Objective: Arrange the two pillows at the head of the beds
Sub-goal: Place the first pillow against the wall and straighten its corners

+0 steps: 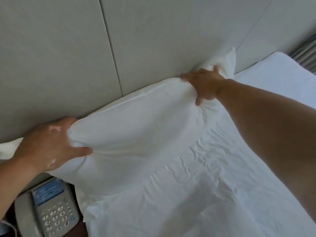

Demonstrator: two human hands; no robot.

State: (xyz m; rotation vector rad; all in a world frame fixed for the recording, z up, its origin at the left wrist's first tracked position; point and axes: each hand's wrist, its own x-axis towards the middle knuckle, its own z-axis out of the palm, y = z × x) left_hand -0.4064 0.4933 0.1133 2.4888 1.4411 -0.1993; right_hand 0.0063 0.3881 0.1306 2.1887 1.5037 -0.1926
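both hands pinch one pillow [136,117] against the headboard [68,57]: my left hand [49,144] at 8 o'clock, my right hand [203,84] at 1 o'clock. next i'd square it, then place another.

You are in a hotel-style bedroom: a bed [213,177] made up in plain white sheeting runs against a padded, panelled headboard wall [68,48], a corded desk telephone [49,212] sits on the dark bedside stand, and curtains [306,53] hang at far right.
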